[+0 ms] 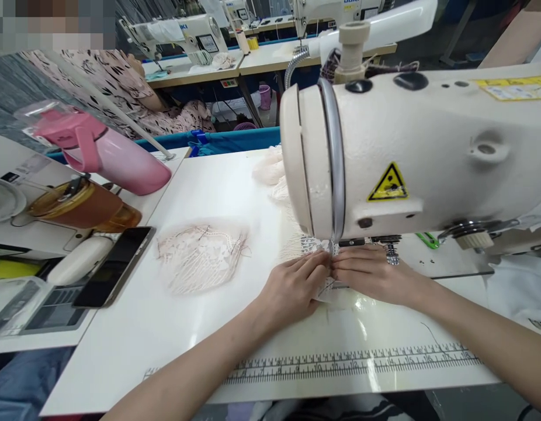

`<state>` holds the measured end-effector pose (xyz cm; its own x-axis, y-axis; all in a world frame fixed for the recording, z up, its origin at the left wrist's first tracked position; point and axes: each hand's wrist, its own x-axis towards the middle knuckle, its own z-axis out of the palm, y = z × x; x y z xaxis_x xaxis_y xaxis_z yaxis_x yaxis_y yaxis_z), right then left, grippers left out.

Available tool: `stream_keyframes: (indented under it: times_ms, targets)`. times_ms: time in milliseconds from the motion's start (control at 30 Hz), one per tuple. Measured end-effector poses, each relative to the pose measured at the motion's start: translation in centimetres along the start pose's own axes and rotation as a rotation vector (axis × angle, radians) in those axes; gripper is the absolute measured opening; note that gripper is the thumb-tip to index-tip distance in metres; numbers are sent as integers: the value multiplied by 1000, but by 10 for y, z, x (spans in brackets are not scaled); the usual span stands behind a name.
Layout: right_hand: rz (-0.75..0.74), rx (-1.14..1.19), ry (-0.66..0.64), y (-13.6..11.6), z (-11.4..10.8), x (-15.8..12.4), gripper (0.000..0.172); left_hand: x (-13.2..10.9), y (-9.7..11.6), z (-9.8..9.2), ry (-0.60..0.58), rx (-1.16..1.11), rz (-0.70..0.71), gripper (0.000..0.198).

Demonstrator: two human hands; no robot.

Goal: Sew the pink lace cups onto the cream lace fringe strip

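Under the head of a white sewing machine (384, 158), both my hands press on a piece of pale lace (314, 244). My left hand (297, 283) lies on the lace left of the needle area, its fingers bent and together. From the right, my right hand (371, 272) reaches in with fingers pressed together, its tips almost touching the left fingertips at the lace. The needle itself is hard to make out. Another pale lace piece (200, 257) with loose threads lies flat on the table to the left, and more gathered lace (270, 169) sits behind the machine head.
A black phone (115, 268), a pink bottle (117, 152) and an amber cup (82, 204) are at the left. A printed ruler (318, 369) runs along the table's front edge. Green snips (428, 240) lie behind my right hand. Beyond, a person in patterned clothing (121, 82) sits near other machines.
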<state>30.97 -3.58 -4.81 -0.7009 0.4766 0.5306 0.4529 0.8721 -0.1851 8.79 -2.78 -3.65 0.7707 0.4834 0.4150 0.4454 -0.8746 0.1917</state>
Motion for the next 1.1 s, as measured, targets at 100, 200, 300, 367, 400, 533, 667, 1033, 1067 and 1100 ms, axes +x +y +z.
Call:
stream_keyframes:
  times_ms: [100,200,300,367,400,533,667,1033,1067,1100]
  targets:
    - [29,-31,-43,0,8,-3,25,-1,-3,-2,-13,0,-26,12]
    - [47,-48,-63,2,14,-7,26,-1,-4,-1,-28,19,-57,18]
    - [62,-53,-62,2,15,-7,26,-1,-4,2,-26,42,-79,26]
    - [55,-59,-37,2,13,-5,24,-1,-3,3,-23,54,-86,27]
    - [50,-63,-25,2,12,-4,23,-1,-3,4,-23,57,-90,27]
    - [72,-72,-13,1,11,-4,22,0,-3,5,-30,64,-105,28]
    - [135,-26,-40,3,15,-7,25,0,-3,6,-36,81,-123,30]
    - [101,-100,-93,7,8,-2,26,2,-1,6,-75,122,-168,48]
    - [114,-107,-93,7,8,-4,26,2,-2,6,-79,127,-165,51]
    - [133,-103,-89,7,9,-6,27,2,-2,7,-77,134,-157,53]
